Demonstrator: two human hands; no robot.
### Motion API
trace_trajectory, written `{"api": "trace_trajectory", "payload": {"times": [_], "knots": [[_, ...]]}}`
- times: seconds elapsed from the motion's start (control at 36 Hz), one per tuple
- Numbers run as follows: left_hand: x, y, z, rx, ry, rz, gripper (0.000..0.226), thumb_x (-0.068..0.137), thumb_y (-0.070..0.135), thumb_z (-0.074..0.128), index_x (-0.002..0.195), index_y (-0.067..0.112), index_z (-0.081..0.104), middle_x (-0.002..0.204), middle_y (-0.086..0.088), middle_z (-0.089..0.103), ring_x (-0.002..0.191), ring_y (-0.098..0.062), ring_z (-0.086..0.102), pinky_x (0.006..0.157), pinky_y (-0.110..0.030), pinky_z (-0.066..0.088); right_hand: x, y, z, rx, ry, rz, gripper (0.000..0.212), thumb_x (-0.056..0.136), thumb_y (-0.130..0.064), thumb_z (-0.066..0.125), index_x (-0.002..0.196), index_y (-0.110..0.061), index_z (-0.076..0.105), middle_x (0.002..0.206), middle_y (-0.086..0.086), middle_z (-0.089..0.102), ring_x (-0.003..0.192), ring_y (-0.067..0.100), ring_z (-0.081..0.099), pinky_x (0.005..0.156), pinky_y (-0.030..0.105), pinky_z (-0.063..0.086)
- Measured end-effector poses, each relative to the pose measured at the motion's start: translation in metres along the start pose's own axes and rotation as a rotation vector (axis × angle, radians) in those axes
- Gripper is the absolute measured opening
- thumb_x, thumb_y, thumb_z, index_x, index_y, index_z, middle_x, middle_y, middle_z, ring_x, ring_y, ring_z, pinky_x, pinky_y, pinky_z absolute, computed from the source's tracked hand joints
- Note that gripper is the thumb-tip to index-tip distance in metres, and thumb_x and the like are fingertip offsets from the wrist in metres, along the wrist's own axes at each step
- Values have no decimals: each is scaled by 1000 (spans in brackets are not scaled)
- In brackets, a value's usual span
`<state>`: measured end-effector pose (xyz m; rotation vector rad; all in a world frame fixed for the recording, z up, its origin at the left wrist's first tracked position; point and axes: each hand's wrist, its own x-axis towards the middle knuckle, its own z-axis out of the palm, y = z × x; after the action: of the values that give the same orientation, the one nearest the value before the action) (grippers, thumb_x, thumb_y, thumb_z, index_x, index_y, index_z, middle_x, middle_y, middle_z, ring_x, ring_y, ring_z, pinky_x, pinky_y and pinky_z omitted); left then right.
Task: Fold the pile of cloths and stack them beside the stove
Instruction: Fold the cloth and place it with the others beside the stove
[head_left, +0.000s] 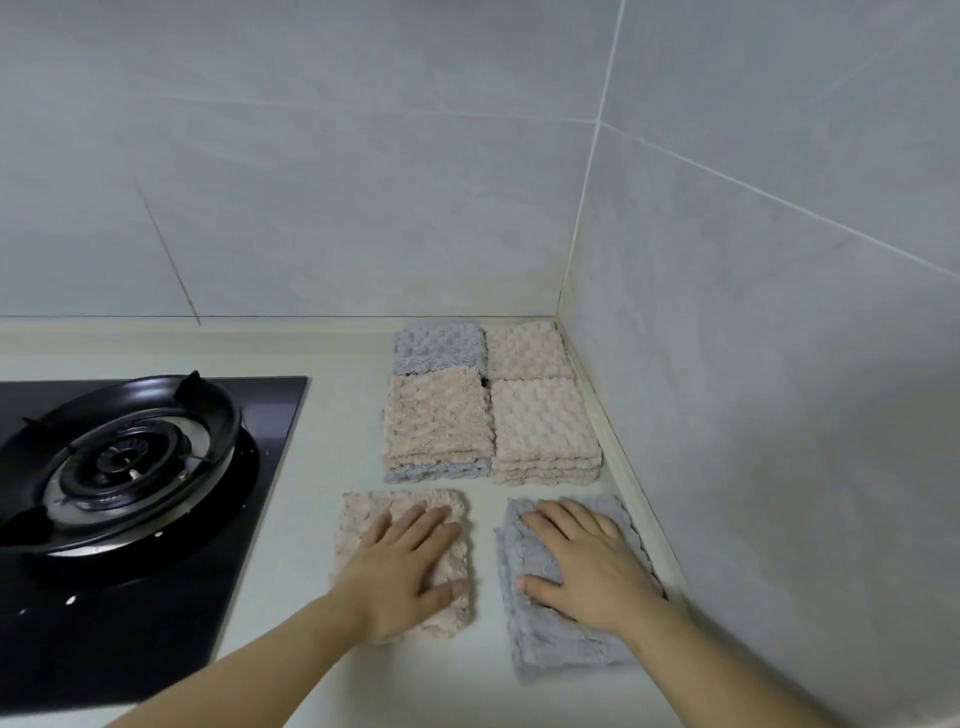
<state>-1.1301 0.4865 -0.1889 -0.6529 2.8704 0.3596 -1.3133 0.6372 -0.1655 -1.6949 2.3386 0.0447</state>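
Note:
My left hand (410, 564) lies flat, fingers spread, on a folded peach cloth (363, 525) on the counter. My right hand (587, 556) lies flat on a folded grey cloth (556, 639) just to its right. Behind them, in the corner, stand folded cloths in four stacks: a peach stack with grey underneath (439, 421), an all-peach stack (543, 426), a grey cloth (436, 345) and a peach cloth (527, 348) at the back. The black gas stove (130, 457) is to the left.
The pale countertop (332, 431) runs between stove and cloths. Grey tiled walls (753, 364) close the corner at the back and right, right next to the grey cloth. The stove's black glass edge (275, 467) lies near my left forearm.

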Motion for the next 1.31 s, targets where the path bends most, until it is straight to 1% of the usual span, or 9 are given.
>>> {"api": "trace_trajectory", "payload": {"times": [0.11, 0.19, 0.28, 0.53, 0.78, 0.97, 1.06, 1.14, 1.31], "knots": [[2, 4, 3, 39, 1, -41, 117, 45, 84, -26, 148, 34, -1, 156, 9, -11, 144, -15, -11, 112, -35, -12, 7, -5, 6, -93, 237, 28, 66, 77, -66, 29, 114, -25, 64, 118, -3, 64, 108, 20, 62, 87, 33, 51], [3, 9, -3, 56, 132, -16, 89, 74, 77, 15, 144, 24, 28, 153, 1, 25, 141, -24, 25, 112, -45, 20, 8, -8, 4, -68, 334, -10, 50, 70, -60, 38, 94, -26, 66, 91, -6, 65, 82, 15, 59, 75, 27, 48], [3, 16, -8, 10, 283, 110, 59, 65, 59, 43, 117, 31, 48, 110, 6, 62, 100, -16, 63, 79, -31, 51, 3, -8, -2, -28, 384, -70, 35, 69, -56, 40, 85, -27, 53, 75, -12, 53, 73, 11, 51, 73, 22, 38], [26, 25, -14, -47, 141, 176, 87, 63, 71, 14, 140, 35, 33, 148, 8, 27, 137, -13, 23, 110, -32, 20, -33, 9, -10, 28, -46, -177, 106, 52, -84, 42, 142, -29, 31, 145, -12, 29, 135, 11, 21, 108, 21, 7], [19, 17, -7, 25, 391, 195, 43, 68, 49, 44, 106, 33, 55, 100, 5, 65, 88, -16, 66, 66, -29, 55, -22, 14, 8, -109, 117, -177, 71, 59, -73, 37, 117, -33, 46, 108, -15, 62, 106, 9, 45, 90, 25, 41], [4, 0, -7, -36, 414, -55, 46, 69, 46, 38, 103, 28, 63, 92, 2, 61, 80, -25, 64, 65, -31, 51, 0, 14, 0, -115, 147, -152, 90, 39, -71, 70, 117, -38, 41, 110, -17, 65, 102, 8, 59, 80, 22, 51], [-3, -2, 0, -57, 163, -228, 74, 71, 71, 13, 138, 46, 31, 149, 6, 29, 140, -22, 23, 110, -41, 23, -2, 14, -8, -103, 85, -147, 89, 51, -71, 60, 131, -38, 38, 134, -13, 48, 126, 12, 42, 99, 23, 34], [-7, 2, 6, -129, -16, -253, 113, 40, 95, -14, 142, 52, 6, 157, 8, -5, 144, -19, -13, 115, -43, -5, -3, 16, -7, -17, -28, -186, 100, 54, -77, 34, 145, -39, 17, 155, -14, 7, 143, 9, 1, 107, 24, 0], [9, 12, 4, -111, -36, -264, 132, 21, 90, -30, 144, 48, -2, 157, 6, -11, 143, -19, -17, 114, -43, -11, -1, 8, -17, 35, -10, -156, 103, 52, -92, 13, 141, -42, 26, 154, -18, 10, 141, 4, 2, 107, 26, 2]]}}
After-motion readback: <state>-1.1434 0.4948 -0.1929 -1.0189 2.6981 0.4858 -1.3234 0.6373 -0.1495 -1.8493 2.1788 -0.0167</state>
